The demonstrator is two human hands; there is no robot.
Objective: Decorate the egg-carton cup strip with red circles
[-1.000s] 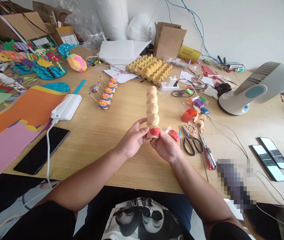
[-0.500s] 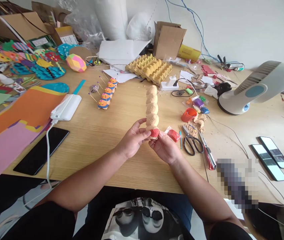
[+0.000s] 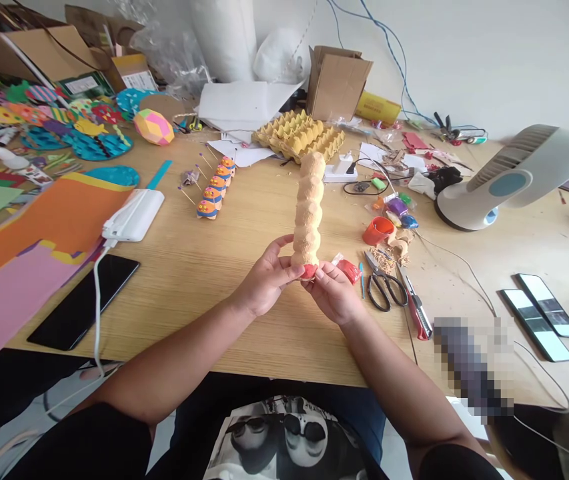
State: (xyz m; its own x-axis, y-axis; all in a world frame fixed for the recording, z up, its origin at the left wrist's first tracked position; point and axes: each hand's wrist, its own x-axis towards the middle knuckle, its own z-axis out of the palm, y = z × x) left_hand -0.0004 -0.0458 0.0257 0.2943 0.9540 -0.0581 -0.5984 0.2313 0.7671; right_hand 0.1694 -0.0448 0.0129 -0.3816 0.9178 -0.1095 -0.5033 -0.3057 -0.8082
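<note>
Between my two hands I hold a pale yellow strip of egg-carton cups, its far end tilted up. Red clay covers the cup at its near end. The fingers of my left hand close on that end from the left, the thumb against the red clay. From the right, my right hand pinches the same end. Just beyond my right hand lies a packet of red clay, with a thin blue tool beside it. Farther left stands a painted orange and blue caterpillar with purple-tipped sticks.
Black-handled scissors and a red utility knife lie to the right, below a red cup. A white fan stands farther right. Yellow egg trays sit at the back; a power bank and phone are left.
The far end of the egg-carton strip has tipped up and slightly right, and its near red end shows less. Both hands stay nearly in place, still gripping it.
</note>
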